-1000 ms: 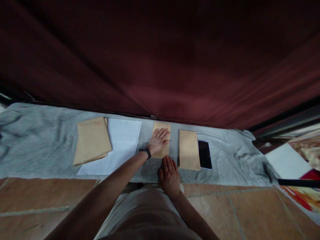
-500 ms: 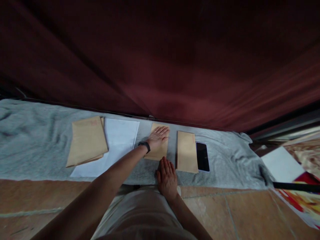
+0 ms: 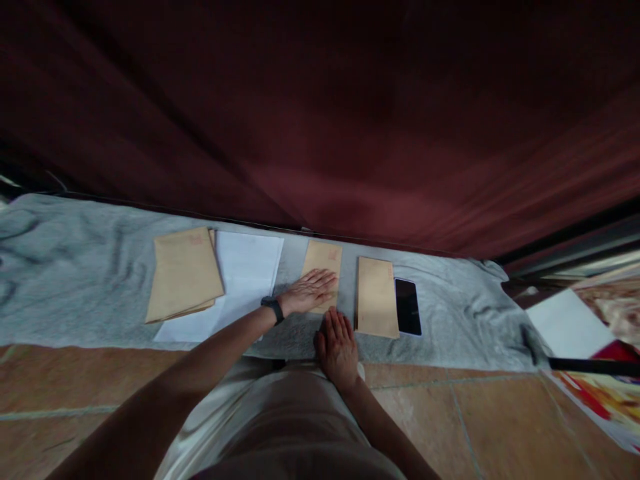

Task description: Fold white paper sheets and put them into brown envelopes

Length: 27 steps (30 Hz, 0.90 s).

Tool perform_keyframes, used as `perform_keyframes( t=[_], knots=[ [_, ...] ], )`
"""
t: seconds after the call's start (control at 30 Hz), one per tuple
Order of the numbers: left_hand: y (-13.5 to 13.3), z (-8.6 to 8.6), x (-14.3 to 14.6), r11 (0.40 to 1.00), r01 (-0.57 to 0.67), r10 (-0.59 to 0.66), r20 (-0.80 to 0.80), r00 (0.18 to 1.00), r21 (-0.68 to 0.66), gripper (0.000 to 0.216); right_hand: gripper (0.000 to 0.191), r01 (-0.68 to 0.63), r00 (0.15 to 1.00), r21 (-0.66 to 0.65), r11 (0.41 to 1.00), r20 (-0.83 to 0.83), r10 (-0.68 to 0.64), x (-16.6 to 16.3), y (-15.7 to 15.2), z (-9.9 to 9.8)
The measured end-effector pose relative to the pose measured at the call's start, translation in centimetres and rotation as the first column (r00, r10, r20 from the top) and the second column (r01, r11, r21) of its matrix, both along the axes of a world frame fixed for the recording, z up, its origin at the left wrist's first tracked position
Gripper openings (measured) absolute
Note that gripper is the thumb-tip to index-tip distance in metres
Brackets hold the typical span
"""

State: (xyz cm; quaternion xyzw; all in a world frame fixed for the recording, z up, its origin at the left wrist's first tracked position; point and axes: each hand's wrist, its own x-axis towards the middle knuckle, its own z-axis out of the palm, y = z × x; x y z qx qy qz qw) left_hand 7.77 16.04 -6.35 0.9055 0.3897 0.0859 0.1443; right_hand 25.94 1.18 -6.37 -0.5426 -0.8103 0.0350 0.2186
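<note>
Left hand (image 3: 311, 292) flat on envelope (image 3: 324, 265), long axis toward curtain (image 3: 320, 120)

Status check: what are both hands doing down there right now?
Left hand flat on the middle envelope. Right hand flat on the grey cloth just below it, holding nothing. Second envelope and phone lie alongside.

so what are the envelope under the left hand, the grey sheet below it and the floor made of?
Envelope: looks like matte kraft paper, tan, flat, sharp-edged. Left hand lies flat on it, right hand just below. Grey sheet: soft fabric, likely jersey or fleece, given the wrinkles and heathered look. Floor: probably terracotta-type tile, reddish brown with grout lines.
</note>
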Motion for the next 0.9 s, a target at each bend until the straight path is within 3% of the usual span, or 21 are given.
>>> perform_keyframes(
  t=[0.2,0.37,0.43,0.6,0.73,0.9],
  knots=[
    [-5.0,1.0,-0.8,0.996,-0.037,0.037,0.004,0.999,0.079,0.057,0.055,-0.005,1.000,0.015,1.000,-0.016,0.006,0.1,0.0,-0.5],
    [-8.0,1.0,-1.7,0.982,-0.165,0.164,0.016,0.986,0.087,0.058,0.057,-0.012,1.000,0.010,1.000,-0.016,0.012,0.2,0.0,-0.5],
    [-8.9,0.6,-2.0,0.956,-0.276,0.274,0.030,0.961,0.102,0.058,0.056,-0.009,1.000,0.007,1.000,-0.013,0.009,0.2,0.0,-0.4],
    [-10.4,0.0,-1.5,0.825,-0.547,0.535,0.115,0.837,0.143,0.061,0.053,-0.008,1.000,-0.002,1.000,-0.024,0.008,-0.6,0.4,-0.1],
    [-10.5,0.3,-0.5,0.771,-0.626,0.602,0.185,0.777,0.120,0.059,0.052,-0.079,0.997,-0.035,0.996,-0.023,0.078,-1.6,1.0,0.0],
    [-10.1,1.4,0.5,0.726,-0.683,0.661,0.198,0.724,0.074,0.059,0.058,-0.076,0.997,-0.041,0.996,-0.022,0.076,-2.2,1.4,-0.4]
  ],
)
